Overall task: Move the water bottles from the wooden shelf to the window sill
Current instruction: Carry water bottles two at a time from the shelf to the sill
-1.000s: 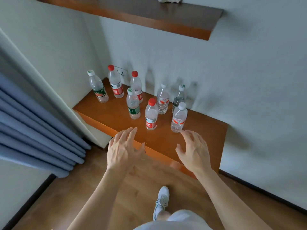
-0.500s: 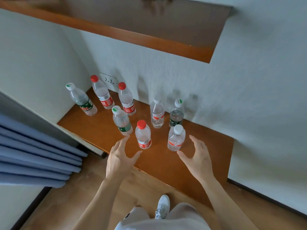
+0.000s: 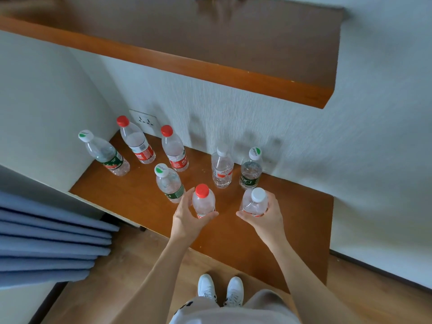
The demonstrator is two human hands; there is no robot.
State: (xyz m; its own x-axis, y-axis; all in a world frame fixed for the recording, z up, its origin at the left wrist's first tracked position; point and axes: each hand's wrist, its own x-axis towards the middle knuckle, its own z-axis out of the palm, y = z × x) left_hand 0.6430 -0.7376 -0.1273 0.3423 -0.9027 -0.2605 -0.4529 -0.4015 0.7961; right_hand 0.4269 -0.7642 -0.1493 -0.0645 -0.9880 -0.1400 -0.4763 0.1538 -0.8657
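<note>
bottles stand upright, one inside each hand's grip.

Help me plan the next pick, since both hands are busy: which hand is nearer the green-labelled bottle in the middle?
Left. The left hand, around the red-capped bottle, sits right beside the green-labelled bottle; the right hand is farther away.

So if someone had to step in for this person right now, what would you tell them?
Left hand: closed around the red-capped bottle at the front of the shelf.
Right hand: closed around the white-capped bottle beside it.
Both bottles look still on or barely off the shelf.
Six other bottles stand behind them on the shelf.
Done: nothing moved, by what shows here. The window sill is out of view.
Left: carry these two to the sill, then return for the other six.
</note>
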